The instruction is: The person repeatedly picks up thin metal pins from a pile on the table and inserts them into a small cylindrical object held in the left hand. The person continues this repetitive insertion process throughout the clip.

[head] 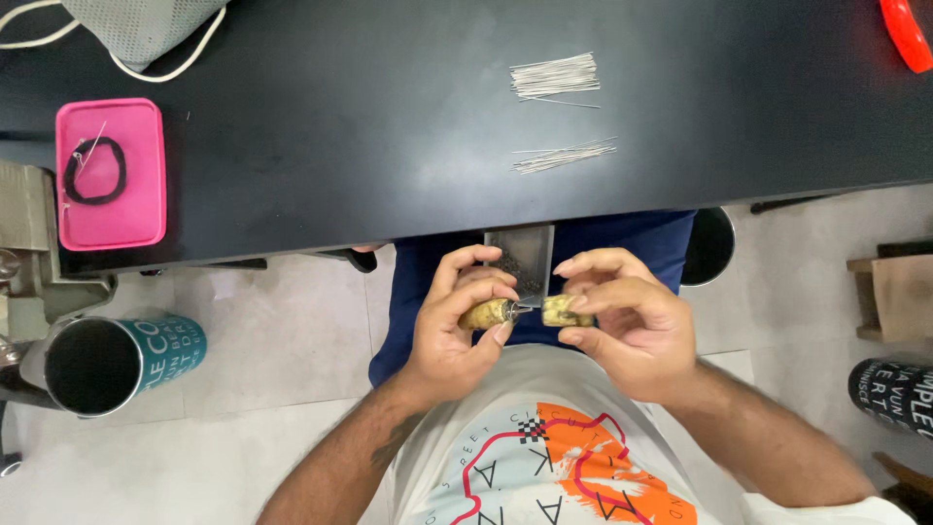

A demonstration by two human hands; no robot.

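Seen from above, near the centre of the view: left hand [455, 326] closed around a small yellowish bead-like piece [486, 313], with a short metal pin [520, 309] sticking out of its end toward 3 o'clock. Right hand [622, 326] closed on a second yellowish piece [562, 311], just beside the pin tip, the two pieces nearly touching. Both held over the lap, below the edge of the black table [389, 146]. At 12 o'clock from the hands, a small grey tray [525, 255] of dark tiny bits, resting on the blue trousers.

On the table, at 1 o'clock, two bundles of thin metal wires [556, 76], one above the other. At 10 o'clock, a pink rectangular box [110, 175] with a black ring [94, 171] on top. At 9 o'clock, on the floor, a teal cylindrical can [117, 360] with white lettering, open end visible. At 3 o'clock, a dark can [892, 392], also lettered in white.
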